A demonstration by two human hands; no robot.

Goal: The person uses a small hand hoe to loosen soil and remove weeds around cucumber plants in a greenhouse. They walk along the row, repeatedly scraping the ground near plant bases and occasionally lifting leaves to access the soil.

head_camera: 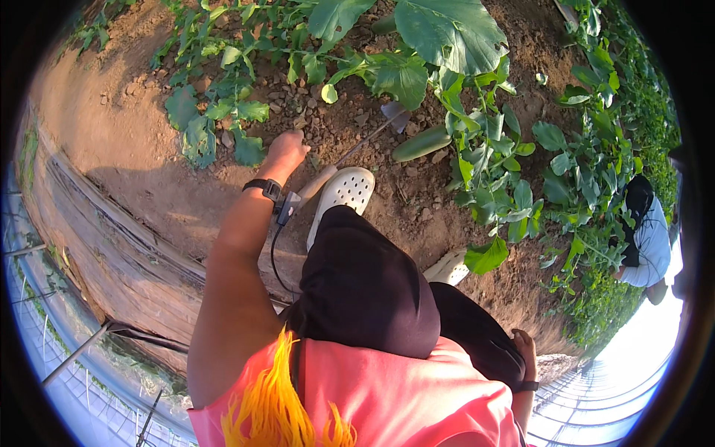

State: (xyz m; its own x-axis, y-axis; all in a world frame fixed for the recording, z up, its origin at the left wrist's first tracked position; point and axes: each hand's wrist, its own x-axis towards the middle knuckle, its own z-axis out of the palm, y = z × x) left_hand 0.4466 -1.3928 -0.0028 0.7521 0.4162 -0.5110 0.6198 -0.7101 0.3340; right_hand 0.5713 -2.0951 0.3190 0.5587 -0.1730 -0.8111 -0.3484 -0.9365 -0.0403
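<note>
My left hand point(287, 152) is low over the crumbly soil point(335, 120), its fingers curled, beside a leafy green plant point(234, 109). Whether anything is inside the fingers is hidden. A hand tool point(363, 142) with a wooden handle, thin shaft and flat metal blade lies on the ground to its right, the handle along my pale perforated clog point(349, 187). Past the clog lies a long green vegetable point(422, 143), partly under leaves. My right hand point(524, 345) rests against my right leg at the lower right; its fingers are mostly hidden.
Broad-leaved plants point(491, 139) sprawl across the top and right. A second green vegetable point(384, 24) shows among them. At far right a person point(651, 240) bends over the greenery. A cable point(273, 257) hangs near my left wrist. Plastic sheeting point(139, 268) borders the soil at left.
</note>
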